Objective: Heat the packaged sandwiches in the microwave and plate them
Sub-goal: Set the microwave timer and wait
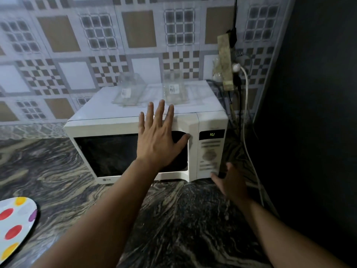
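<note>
While the left hand (158, 136) lies flat on the door of the white microwave (135, 120), its fingers are straight and spread, and it holds nothing. The fingertips reach up over the top edge of the door, and the thumb points to the right, toward the button panel (209, 155).

Down by the bottom right corner of the microwave is the right hand (229, 182). Its fingers are loose and open too, and it grips nothing. It is just beside the lowest buttons, but whether it touches them cannot be told.

A small dark screen (212, 134) above the buttons glows with green marks that are too blurry to read. The microwave door is closed and its window is dark, so nothing inside can be seen.

On top of the microwave sit two clear plastic sandwich packs (133, 91), side by side, each with a little white label. They look see-through, and what is in them is hard to tell.

The microwave stands on a dark, swirly stone counter (173, 219). At the far left edge of the counter is a white plate (13, 219) with red, yellow and purple spots. Behind the microwave is a tiled wall (77, 45), and to its right a power strip (226, 60) hangs with cords plugged in.
</note>
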